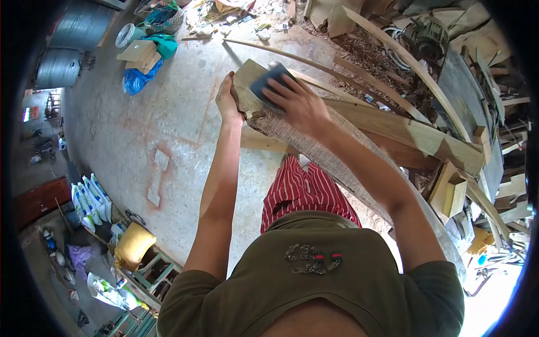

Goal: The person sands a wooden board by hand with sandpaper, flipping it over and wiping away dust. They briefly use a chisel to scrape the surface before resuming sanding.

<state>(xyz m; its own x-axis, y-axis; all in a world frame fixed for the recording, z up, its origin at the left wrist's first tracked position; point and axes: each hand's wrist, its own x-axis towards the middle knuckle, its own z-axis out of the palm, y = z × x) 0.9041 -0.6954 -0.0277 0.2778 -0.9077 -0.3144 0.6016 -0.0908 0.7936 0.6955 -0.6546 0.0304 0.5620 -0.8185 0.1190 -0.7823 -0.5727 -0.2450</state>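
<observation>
A long, rough wooden plank runs diagonally from the middle of the head view toward the lower right, under my right forearm. Its near-left end has a paler, smoother face and a ragged, broken lower edge. My left hand is wrapped around that end from the left side, fingers partly hidden behind it. A dark blue-grey piece of sandpaper lies flat against the pale face. Pressing on it from the right is my right hand, its fingers over the sheet and slightly blurred.
Beneath the plank is a wooden beam. Curved strips, offcuts and shavings lie at upper right beside an electric motor. A blue plastic bag with cardboard sits at upper left. White sacks and a yellow sack stand lower left.
</observation>
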